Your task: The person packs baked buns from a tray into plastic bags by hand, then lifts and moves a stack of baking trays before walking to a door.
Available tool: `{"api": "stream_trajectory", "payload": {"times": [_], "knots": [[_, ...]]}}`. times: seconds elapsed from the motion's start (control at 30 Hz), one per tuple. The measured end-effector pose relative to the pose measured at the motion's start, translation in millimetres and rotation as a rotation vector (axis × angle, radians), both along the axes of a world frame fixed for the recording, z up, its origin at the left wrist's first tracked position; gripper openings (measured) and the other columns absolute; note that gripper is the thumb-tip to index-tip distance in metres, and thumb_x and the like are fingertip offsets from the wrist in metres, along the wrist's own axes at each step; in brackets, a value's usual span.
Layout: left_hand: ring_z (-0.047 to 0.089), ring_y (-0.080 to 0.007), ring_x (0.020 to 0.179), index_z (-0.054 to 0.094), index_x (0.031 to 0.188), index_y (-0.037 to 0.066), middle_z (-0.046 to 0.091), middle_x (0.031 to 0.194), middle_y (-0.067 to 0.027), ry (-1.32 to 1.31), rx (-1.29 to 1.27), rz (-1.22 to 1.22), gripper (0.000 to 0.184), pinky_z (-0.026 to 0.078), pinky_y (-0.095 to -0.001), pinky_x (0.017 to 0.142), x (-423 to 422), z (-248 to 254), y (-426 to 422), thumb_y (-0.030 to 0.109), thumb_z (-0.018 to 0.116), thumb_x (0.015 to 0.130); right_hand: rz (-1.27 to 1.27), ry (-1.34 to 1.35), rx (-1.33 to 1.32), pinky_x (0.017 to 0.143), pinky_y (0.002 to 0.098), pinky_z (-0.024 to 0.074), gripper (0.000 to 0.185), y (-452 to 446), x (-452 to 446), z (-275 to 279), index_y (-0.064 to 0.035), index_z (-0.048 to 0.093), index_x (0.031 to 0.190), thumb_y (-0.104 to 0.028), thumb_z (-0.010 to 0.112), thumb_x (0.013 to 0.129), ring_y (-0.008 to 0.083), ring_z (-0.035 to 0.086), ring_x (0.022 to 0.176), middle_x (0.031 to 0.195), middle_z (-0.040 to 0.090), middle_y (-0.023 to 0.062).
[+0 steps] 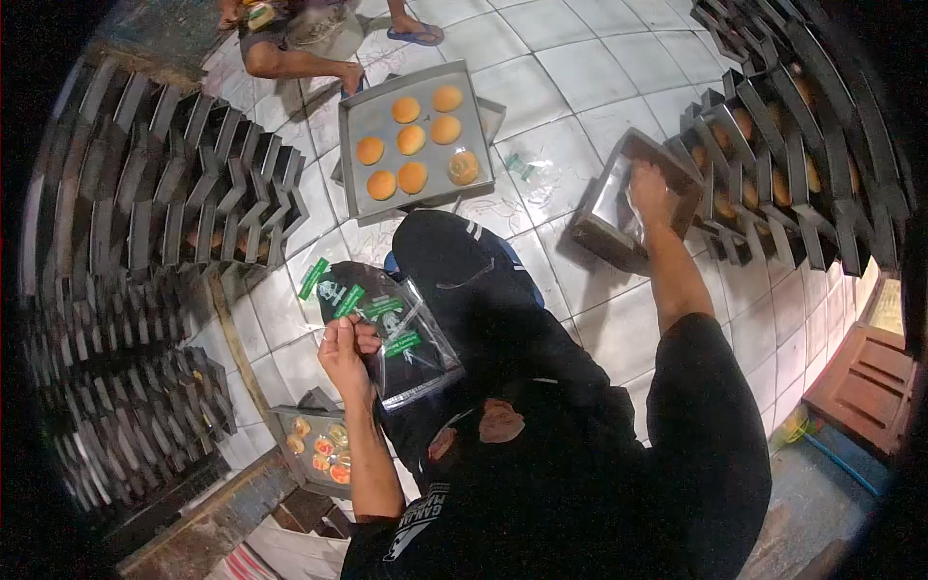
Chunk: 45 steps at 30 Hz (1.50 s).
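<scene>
My left hand (350, 356) is closed on clear plastic bags (418, 350) printed with green labels and a pale logo; they spread over my dark trouser leg. My right hand (651, 189) reaches down into a deep metal tin (611, 232) on the floor to my right. Clear plastic (621, 201) lies in that tin beside the hand, whose fingertips are hidden. Ahead of my knees stands a square metal tray (362, 130) with several round golden buns (411, 139). One bun (464, 166) at its near right looks wrapped in clear plastic.
Stacks of metal trays rise at left (184, 184) and right (773, 155), some holding buns. A crumpled clear plastic piece (534, 169) lies on the white tiles. Another tray (309, 464) with wrapped breads sits at lower left. A person's leg (300, 64) shows at the top.
</scene>
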State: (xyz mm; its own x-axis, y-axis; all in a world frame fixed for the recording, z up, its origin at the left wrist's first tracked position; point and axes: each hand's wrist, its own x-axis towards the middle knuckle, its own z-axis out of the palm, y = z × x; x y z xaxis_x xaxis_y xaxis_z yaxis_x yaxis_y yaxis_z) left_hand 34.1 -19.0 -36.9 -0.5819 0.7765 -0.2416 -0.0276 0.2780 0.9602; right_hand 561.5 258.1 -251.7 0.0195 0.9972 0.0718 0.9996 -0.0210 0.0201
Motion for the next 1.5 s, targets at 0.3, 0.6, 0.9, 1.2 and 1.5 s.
{"api": "stream_trajectory", "payload": {"times": [0.3,0.6,0.9,1.2,1.5], "knots": [[0.060,-0.0084,0.059,0.065,0.101,0.002,0.070,0.079,-0.0072,-0.065,0.063,0.032,0.026,0.045,-0.0210,0.056,-1,-3,-5,0.026,0.057,0.105,0.148,0.154,-0.068,0.086,0.0505,0.0531,0.022,-22,33,-11,-0.0064,0.070,0.105,-0.014,0.056,0.091,0.0426,0.064,0.103,0.109,0.070,0.0189],[0.065,-0.0123,0.061,0.066,0.099,0.000,0.071,0.080,-0.0088,-0.150,0.117,0.037,0.024,0.050,-0.0222,0.056,-5,-2,-8,0.022,0.057,0.104,0.185,0.349,-0.448,0.086,0.0468,0.0551,0.050,-20,76,40,-0.0050,0.066,0.126,-0.014,0.072,0.077,0.0354,0.071,0.097,0.106,0.074,0.0170],[0.066,-0.0130,0.064,0.065,0.100,-0.001,0.070,0.082,-0.0091,-0.236,0.144,0.016,0.026,0.048,-0.0227,0.057,-16,2,-14,0.023,0.057,0.104,0.029,1.293,-0.524,0.080,0.0341,0.0543,0.033,49,-103,250,0.0051,0.063,0.116,-0.007,0.074,0.087,0.0201,0.067,0.087,0.100,0.071,0.0111],[0.065,-0.0114,0.065,0.064,0.105,-0.004,0.069,0.080,-0.0090,-0.390,0.076,0.044,0.024,0.051,-0.0233,0.060,-30,7,-19,0.018,0.054,0.105,0.089,1.787,-0.623,0.095,0.0355,0.0500,0.041,171,-311,213,0.0008,0.060,0.123,-0.008,0.077,0.087,0.0212,0.065,0.103,0.114,0.068,0.0080],[0.068,-0.0188,0.064,0.062,0.106,-0.003,0.071,0.080,-0.0127,-0.454,0.040,0.106,0.030,0.054,-0.0292,0.058,-42,21,-13,0.026,0.054,0.104,0.231,1.600,-0.699,0.091,0.0340,0.0502,0.043,268,-426,190,0.0072,0.058,0.122,-0.018,0.074,0.092,0.0178,0.062,0.101,0.114,0.066,0.0136]]}}
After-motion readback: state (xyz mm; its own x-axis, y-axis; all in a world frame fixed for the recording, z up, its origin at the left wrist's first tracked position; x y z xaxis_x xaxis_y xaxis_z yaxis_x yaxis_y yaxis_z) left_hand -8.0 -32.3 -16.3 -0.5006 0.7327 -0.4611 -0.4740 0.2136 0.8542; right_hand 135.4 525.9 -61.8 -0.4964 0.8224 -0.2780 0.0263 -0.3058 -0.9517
